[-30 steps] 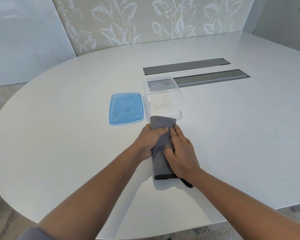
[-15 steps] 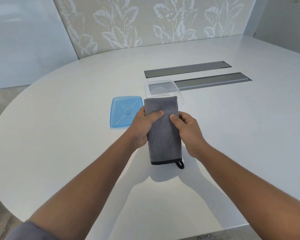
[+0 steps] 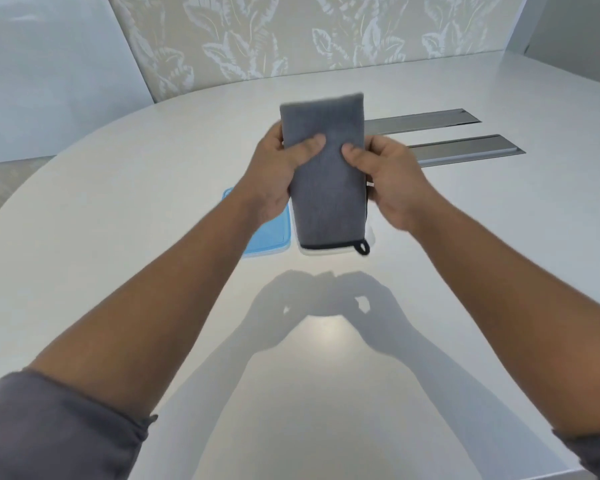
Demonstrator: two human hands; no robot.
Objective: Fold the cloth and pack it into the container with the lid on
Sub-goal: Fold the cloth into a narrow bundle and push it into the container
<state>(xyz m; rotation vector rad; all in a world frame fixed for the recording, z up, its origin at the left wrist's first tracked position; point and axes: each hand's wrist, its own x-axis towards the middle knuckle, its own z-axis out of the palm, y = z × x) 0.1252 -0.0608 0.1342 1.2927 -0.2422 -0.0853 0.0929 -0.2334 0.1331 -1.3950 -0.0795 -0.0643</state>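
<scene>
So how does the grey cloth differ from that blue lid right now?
The grey cloth is held up in the air by the left hand and right hand; the blue lid lies flat on the table. The cloth is soft, opaque fabric in a long folded strip; the lid looks like rigid plastic, partly hidden behind the left hand.

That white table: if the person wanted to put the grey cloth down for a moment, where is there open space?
The table is bare left of the blue lid, on the near side under the arms, and to the right below the two metal strips. The middle is crowded: lid and container sit side by side beneath the cloth held by the left hand and right hand.
</scene>
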